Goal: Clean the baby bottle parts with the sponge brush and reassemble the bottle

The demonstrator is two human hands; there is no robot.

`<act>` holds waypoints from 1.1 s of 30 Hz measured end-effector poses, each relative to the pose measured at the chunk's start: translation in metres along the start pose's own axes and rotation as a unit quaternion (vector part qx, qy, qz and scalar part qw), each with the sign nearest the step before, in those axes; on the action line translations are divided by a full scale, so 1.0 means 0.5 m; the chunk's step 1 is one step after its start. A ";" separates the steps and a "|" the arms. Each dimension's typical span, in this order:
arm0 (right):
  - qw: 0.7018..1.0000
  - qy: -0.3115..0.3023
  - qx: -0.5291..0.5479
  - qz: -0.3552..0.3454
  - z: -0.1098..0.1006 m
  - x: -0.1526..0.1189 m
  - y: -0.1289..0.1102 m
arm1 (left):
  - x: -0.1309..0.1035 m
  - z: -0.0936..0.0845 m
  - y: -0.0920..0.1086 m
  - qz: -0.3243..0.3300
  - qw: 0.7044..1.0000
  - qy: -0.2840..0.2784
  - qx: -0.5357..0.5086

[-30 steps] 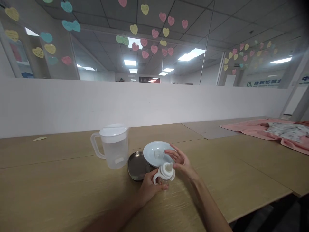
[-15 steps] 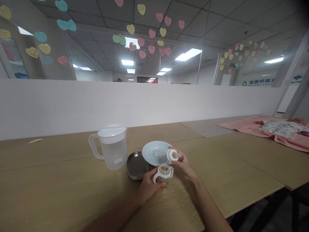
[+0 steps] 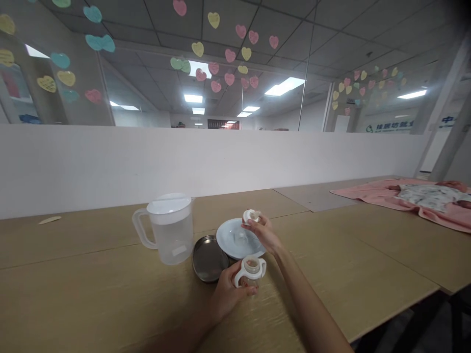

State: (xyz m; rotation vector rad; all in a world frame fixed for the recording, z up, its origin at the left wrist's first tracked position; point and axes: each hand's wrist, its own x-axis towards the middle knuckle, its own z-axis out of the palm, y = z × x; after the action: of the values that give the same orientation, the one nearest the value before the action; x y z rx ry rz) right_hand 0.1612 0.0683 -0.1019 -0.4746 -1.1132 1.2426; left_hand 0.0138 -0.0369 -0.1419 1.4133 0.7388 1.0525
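My left hand (image 3: 230, 291) is wrapped round a small clear bottle (image 3: 250, 275) with a white two-handled collar; its mouth is uncovered. My right hand (image 3: 264, 233) grips a white bottle cap with a teat (image 3: 251, 216), held over the back right part of a pale blue bowl (image 3: 225, 234). A small clear item (image 3: 241, 238) lies inside the bowl. Left of the bowl is a dark metal tray (image 3: 209, 259). The bottle is in front of the bowl, apart from the cap.
A translucent lidded jug (image 3: 172, 229) stands left of the tray. On the right, a pink cloth (image 3: 371, 189) holds a doll-like figure in patterned clothing (image 3: 423, 197). A flat pale piece (image 3: 50, 220) lies far left. A white wall (image 3: 221, 162) rises behind the table.
My right hand has moved up and to the left with the cap, away from the bottle and over the bowl. My left hand still holds the bottle in nearly the same place.
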 end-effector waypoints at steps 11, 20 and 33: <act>0.934 -0.121 -0.336 0.025 -0.001 -0.021 0.046 | 0.003 -0.001 -0.007 0.015 1.000 0.003 0.012; 0.907 0.042 -0.413 -0.069 -0.029 -0.022 0.050 | 0.000 -0.002 -0.005 0.027 0.999 -0.006 0.020; 0.837 0.130 -0.511 -0.146 -0.025 -0.039 0.029 | -0.003 0.000 0.002 0.021 0.999 -0.013 0.023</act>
State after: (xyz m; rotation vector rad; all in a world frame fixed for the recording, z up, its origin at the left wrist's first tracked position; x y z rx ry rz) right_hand 0.1664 0.0586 -0.1269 -1.1816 -1.4861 0.2002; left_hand 0.0129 -0.0383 -0.1412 1.4854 0.7200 1.0539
